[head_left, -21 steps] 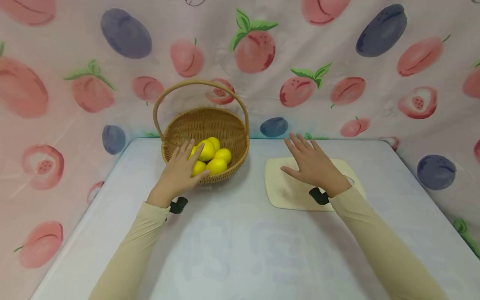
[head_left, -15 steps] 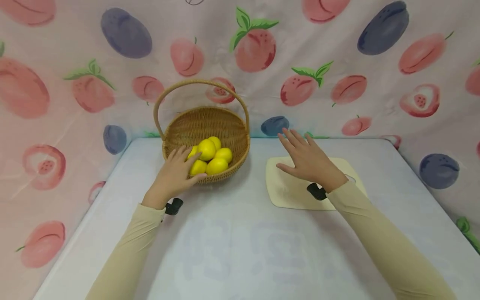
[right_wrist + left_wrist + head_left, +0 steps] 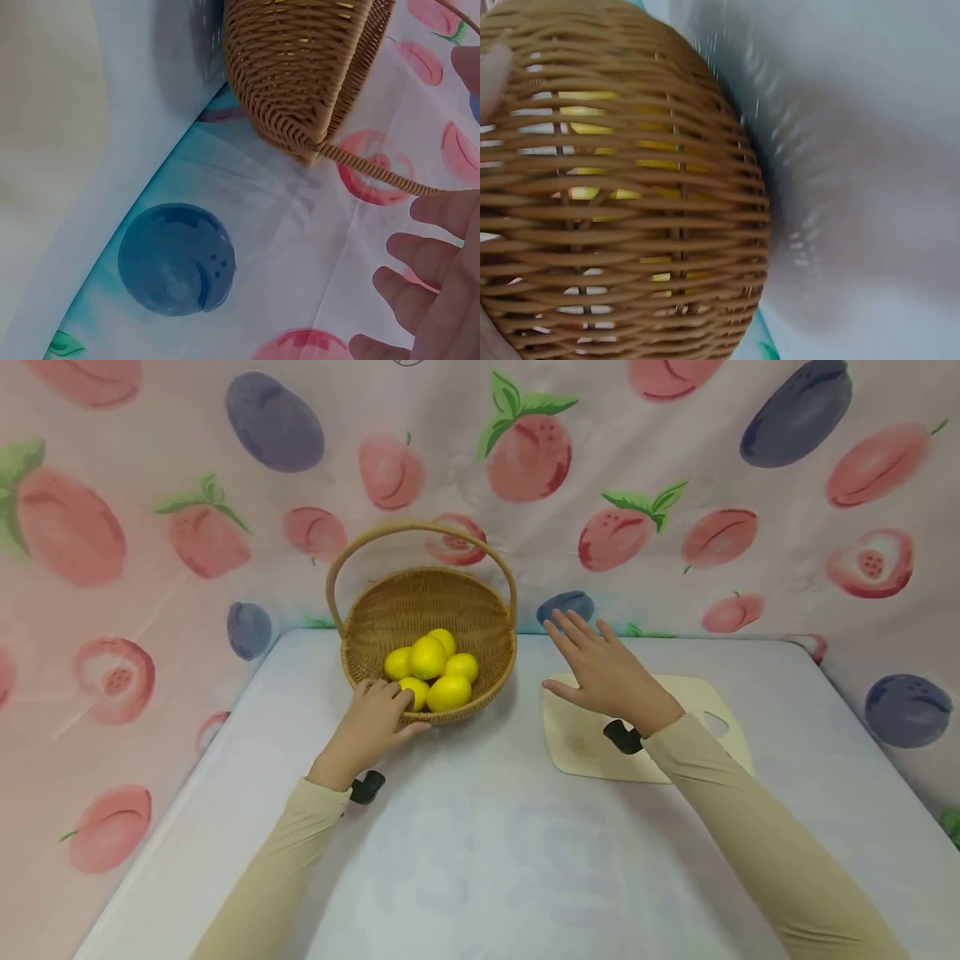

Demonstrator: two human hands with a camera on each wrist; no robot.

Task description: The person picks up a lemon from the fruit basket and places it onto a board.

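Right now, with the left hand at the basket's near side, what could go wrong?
Pressing down could tip or shift the basket, since the left hand is at its near rim. The lemons are bunched together, so disturbing the one nearest that hand might set others rolling.

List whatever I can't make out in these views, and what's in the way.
Head view: fingertips of the left hand, hidden by its own fingers; whether they grip anything is unclear.
Head view: total yellow fruit in the basket; the upper ones and the near rim hide any beneath.
Head view: part of the cream board, under the right hand and sleeve.
Right wrist view: the basket's upper part, cut off by the top edge.
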